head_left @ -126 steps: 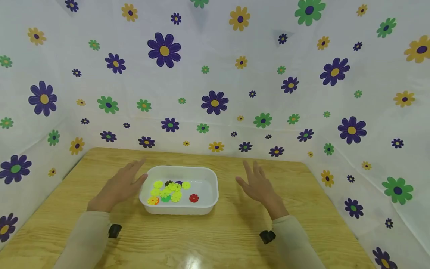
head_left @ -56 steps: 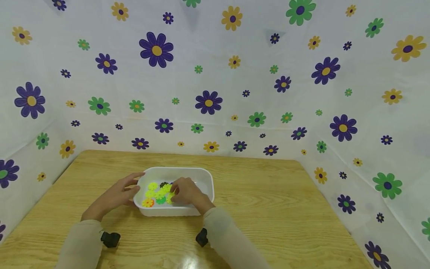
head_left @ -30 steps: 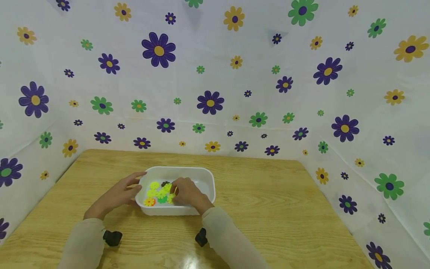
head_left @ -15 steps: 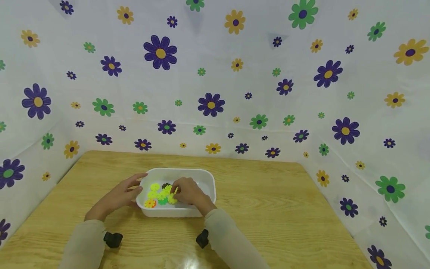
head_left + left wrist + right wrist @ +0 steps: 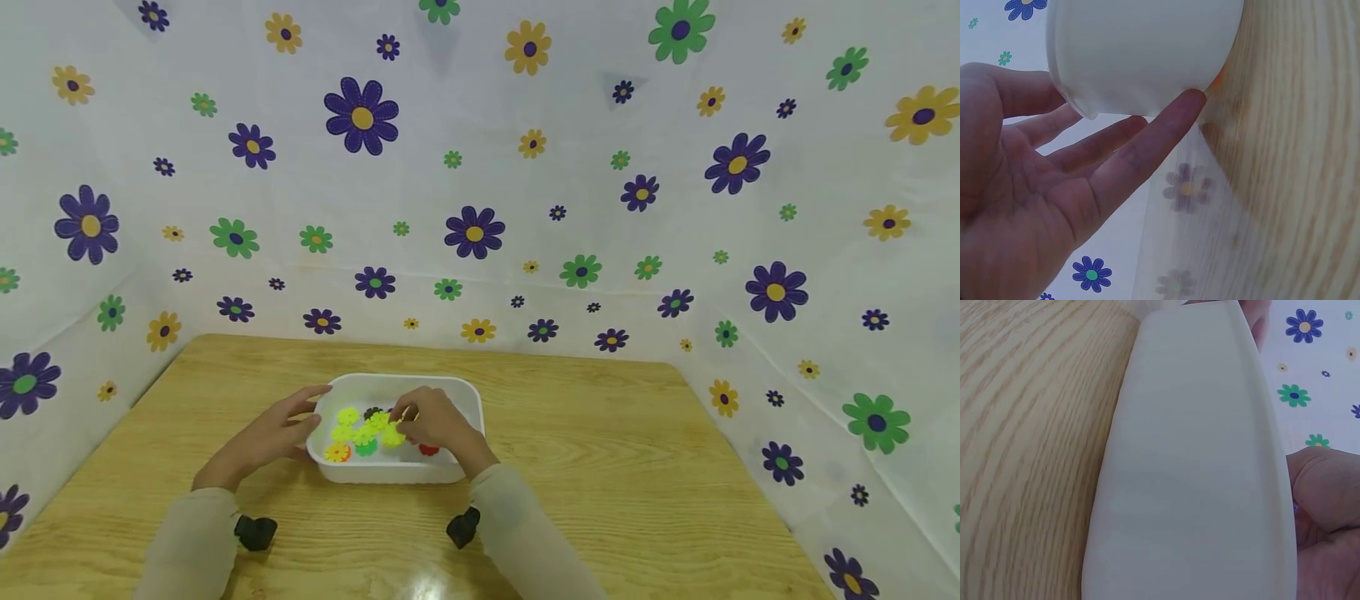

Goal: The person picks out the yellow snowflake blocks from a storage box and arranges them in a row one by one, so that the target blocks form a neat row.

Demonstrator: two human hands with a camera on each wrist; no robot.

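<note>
A white plastic tray (image 5: 397,473) stands on the table with several notched snowflake discs in it. Most are yellow-green (image 5: 348,416), heaped in its left half, with a green disc (image 5: 366,448) and a dark one (image 5: 372,412) among them. A red disc (image 5: 429,449) shows partly under my right hand (image 5: 438,423). That hand is inside the tray, thumb and forefinger pinching a yellow disc mostly hidden by the fingers. My left hand (image 5: 264,437) touches the tray's left end. In the left wrist view its straight fingers (image 5: 1179,119) lie along the end wall (image 5: 1141,56).
The tray sits near the middle of a wood-grain table (image 5: 585,467). White cloth (image 5: 420,183) printed with flowers hangs behind it and along both sides. Each wrist carries a small black camera (image 5: 257,533). The tray's long side wall (image 5: 1185,450) blocks much of the right wrist view.
From being apart over the table, both hands came to the tray. The right hand reached into the discs, then shifted slightly right with a yellow disc, uncovering part of the red one.
</note>
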